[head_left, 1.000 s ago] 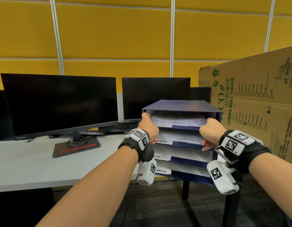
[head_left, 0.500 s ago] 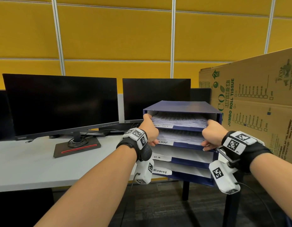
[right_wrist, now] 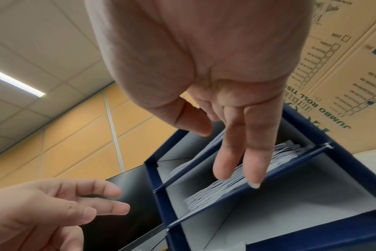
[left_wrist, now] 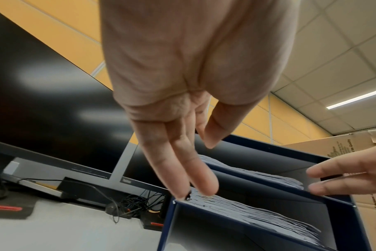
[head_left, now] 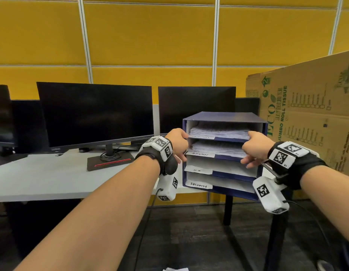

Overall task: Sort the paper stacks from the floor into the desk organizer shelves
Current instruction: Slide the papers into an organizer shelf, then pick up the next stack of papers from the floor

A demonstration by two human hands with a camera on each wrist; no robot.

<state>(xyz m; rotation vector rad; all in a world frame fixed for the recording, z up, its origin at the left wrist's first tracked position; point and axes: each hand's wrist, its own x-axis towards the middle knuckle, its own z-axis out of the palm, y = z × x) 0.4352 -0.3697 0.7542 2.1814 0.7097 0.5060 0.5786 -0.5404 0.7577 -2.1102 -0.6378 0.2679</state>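
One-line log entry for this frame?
left hand: open, fingers on second-shelf stack | right hand: open, same stack | organizer: lower two shelves empty

A dark blue desk organizer [head_left: 222, 153] with four stacked shelves stands upright at the desk's right end, its open front toward the camera. The top shelf holds a paper stack [head_left: 218, 131] of white sheets lying flat with uneven front edges; the second shelf, labelled "ADMIN", holds a similar paper stack [head_left: 218, 148]. The two lower shelves, labelled "H.R" and "SECURITY", show only pale interior.
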